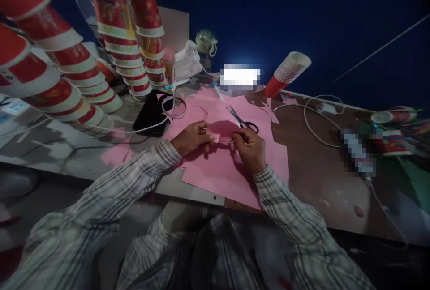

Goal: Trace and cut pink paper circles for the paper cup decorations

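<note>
Now the left hand [195, 138] and right hand [250, 147] pinch a curved pink paper [224, 129] in the middle of the frame. Maybe they're bending it; the next move needs soft, steady holding.

Looks forward and down from the person's head in a single wide view, rolled enough to slope the front edge of the brown and grey flat-topped table [316, 182] down to the right. Faces a flat, dark blue wall [302, 21] beyond. Centres from near on the bare left hand [195, 140] and bare right hand [250, 147] above flat pink paper sheets [215, 174]. Catches pale-and-dark checked cloth sleeves [131, 178] from above and behind, and crops tall red-and-white paper-cup towers [114, 17] at upper left.
</note>
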Tool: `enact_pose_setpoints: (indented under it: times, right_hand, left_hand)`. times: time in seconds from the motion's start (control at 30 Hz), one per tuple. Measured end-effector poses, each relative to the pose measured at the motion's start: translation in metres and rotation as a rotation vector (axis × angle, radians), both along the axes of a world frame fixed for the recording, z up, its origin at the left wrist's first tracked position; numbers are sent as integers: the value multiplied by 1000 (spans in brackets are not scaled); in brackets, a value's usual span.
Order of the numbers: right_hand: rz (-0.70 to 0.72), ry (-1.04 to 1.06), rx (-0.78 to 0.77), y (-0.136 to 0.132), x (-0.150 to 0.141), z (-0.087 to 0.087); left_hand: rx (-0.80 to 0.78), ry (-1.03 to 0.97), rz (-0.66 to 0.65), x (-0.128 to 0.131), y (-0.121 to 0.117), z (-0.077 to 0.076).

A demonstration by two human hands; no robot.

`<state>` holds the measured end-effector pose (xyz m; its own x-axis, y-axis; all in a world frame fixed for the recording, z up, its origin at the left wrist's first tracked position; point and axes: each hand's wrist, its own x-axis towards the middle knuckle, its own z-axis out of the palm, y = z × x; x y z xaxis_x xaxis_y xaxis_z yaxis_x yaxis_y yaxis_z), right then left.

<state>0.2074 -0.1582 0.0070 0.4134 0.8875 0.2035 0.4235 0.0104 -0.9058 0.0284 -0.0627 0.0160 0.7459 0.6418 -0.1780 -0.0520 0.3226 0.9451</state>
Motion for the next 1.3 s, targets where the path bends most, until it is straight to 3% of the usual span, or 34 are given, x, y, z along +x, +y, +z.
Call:
enact_pose_setpoints:
  times: [0.3, 0.6, 0.97, 1.13, 1.3]
  right_hand:
    - [20, 270, -57, 1, -11, 8]
    - [43, 366, -109, 1, -15, 8]
    - [169, 305, -75, 0, -13, 13]
    - [152, 168, -136, -3, -23, 19]
    - [144, 98, -79, -3, -18, 11]
  left_hand:
    - [-92, -42, -43, 3, -7, -9]
    - [-162, 30, -103, 5, -11, -4]
    - [-33, 237, -49, 5, -14, 7]
    - [-23, 225, -55, 6, -17, 7]
    - [84, 142, -60, 5, -19, 0]
